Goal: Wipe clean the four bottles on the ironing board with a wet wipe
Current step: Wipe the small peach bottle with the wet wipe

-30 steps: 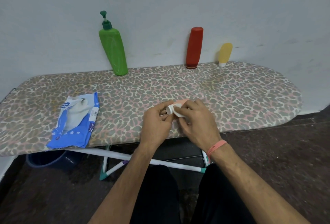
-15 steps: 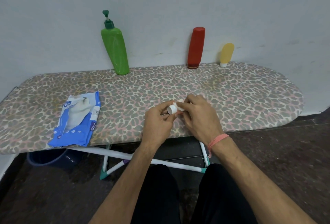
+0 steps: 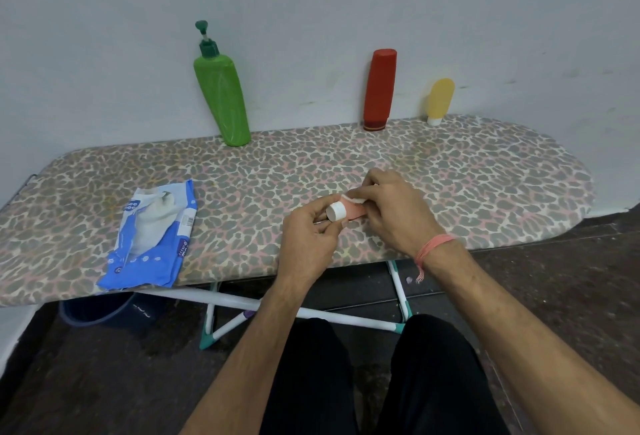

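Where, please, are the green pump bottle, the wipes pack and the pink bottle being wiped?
Green bottle (image 3: 223,102): head view, middle of its body.
Wipes pack (image 3: 152,237): head view, centre of the pack's face.
Pink bottle (image 3: 353,210): head view, pink body beside the white cap.

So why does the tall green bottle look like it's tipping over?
In the head view, the wide-angle lens bends things near the edges: the tall green pump bottle seems to slant and the leopard-print ironing board curves. The lighting is soft, with only a faint shadow beside the small yellow tube.
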